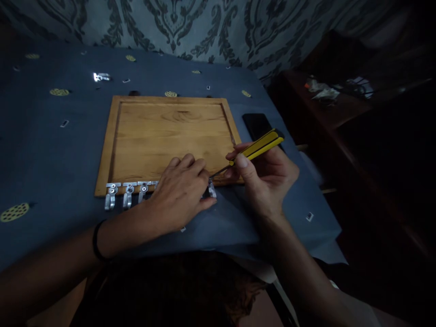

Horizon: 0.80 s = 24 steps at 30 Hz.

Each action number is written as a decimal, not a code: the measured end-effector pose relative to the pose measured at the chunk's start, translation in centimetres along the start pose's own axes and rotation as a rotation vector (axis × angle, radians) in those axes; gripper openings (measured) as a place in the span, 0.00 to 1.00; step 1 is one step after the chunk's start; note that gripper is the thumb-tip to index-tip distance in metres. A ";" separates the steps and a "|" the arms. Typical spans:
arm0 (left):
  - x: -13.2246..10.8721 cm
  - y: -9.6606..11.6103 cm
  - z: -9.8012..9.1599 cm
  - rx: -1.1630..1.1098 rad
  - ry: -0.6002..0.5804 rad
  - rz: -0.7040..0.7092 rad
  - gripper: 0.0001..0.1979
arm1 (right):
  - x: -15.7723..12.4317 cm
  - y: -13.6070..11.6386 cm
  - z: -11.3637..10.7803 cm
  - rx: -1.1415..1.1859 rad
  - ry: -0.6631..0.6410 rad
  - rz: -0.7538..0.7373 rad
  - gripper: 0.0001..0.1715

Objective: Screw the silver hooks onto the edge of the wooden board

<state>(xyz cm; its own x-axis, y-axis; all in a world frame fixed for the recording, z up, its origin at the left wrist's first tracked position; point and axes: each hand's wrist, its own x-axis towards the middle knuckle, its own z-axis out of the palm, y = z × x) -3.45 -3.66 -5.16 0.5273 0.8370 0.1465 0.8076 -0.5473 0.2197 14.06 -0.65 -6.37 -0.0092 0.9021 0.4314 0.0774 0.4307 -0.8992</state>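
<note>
A framed wooden board (173, 136) lies flat before me. Several silver metal hooks (127, 195) sit in a row along its near edge, some of them hidden behind my left hand. My left hand (184, 193) rests over that edge, its fingers closed around another metal hook (212, 190) that shows partly by the thumb. In my right hand (267, 179) is a screwdriver (259, 146) with a yellow and black handle, pinched between thumb and fingers. Its thin shaft slopes down left to the hook under my left fingers; the tip's exact contact is hidden.
A blue patterned cloth (68, 150) covers the table. Beyond the board's far left corner lies a shiny metal piece (102, 76). A dark flat object (257, 125) rests by the board's right side. On the right, a dark wooden surface (344, 109) holds crumpled things.
</note>
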 end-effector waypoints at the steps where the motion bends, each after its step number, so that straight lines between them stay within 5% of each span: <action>1: 0.0 0.0 0.0 -0.002 0.002 0.002 0.17 | 0.0 0.0 0.0 0.005 -0.007 -0.002 0.11; 24: 0.0 0.1 -0.1 0.002 -0.032 -0.006 0.17 | 0.1 -0.3 -0.5 -0.079 -0.093 -0.030 0.12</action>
<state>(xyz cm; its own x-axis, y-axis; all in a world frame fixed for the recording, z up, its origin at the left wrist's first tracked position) -3.35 -3.70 -4.98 0.5303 0.8401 0.1143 0.8114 -0.5420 0.2188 14.50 -0.66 -6.03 -0.1052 0.8887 0.4462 0.1537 0.4578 -0.8757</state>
